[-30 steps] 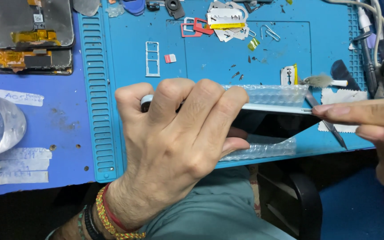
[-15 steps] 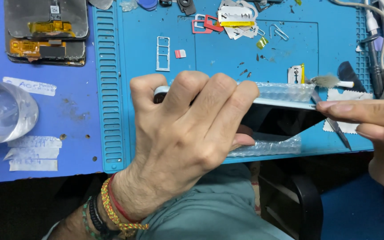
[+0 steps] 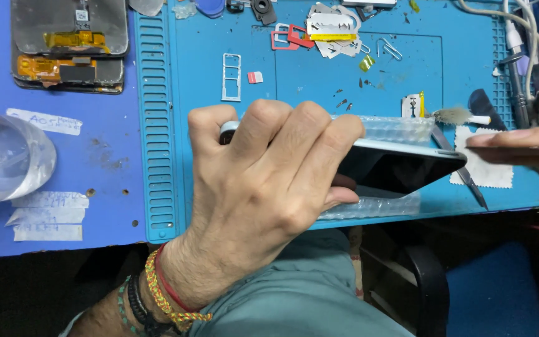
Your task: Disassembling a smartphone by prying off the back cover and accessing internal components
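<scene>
Clearly the grip matters most: the left hand (image 3: 263,206) has its fingers (image 3: 294,134) curled over the top edge of the phone (image 3: 400,165) and clamped on it, thumb underneath, holding it edge-up and tilted above the blue mat (image 3: 319,68) on the desk. To my eye the phone should stay that firm and steady, so the thin metal blade (image 3: 466,175) at its right corner works along the seam without slipping onto the dark glass. Just below the fingers a strip of bubble wrap (image 3: 375,207) lies under the phone. Further right, the right hand (image 3: 525,146) comes in flat, fingers stretched out together, fingertip pressed at the phone's corner by the blade, over a small white cloth (image 3: 488,178).
</scene>
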